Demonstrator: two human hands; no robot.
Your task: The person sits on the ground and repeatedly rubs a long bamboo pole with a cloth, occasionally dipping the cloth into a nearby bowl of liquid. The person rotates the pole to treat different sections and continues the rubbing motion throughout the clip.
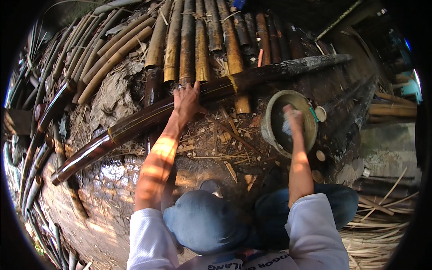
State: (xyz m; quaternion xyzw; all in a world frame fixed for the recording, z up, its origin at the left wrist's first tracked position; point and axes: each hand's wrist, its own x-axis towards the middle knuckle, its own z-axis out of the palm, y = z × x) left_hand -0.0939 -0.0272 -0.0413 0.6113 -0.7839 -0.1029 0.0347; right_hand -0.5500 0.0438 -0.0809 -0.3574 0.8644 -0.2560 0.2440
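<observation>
A long dark bamboo pole [148, 118], glossy with wet, lies slantwise in front of me from near left to far right. On its middle rests my left hand [186, 100], fingers stretched over the top and thumb apart. Inside a round grey bucket [267, 128] on the right is my right hand [294, 118], somewhat blurred, its fingers closed on a pale blue-white wad [286, 128]. Whether that is cloth or mesh cannot be made out. The bucket's inside is dark, and what fills it is unclear.
Yellow-brown bamboo poles [173, 42] lie side by side beyond the wet one. More poles [92, 56] are stacked at left. Chips and split strips [225, 139] litter the ground. By the bucket's right rim sits a green-handled brush-like thing [313, 114]. Pale strips [378, 238] heap at lower right.
</observation>
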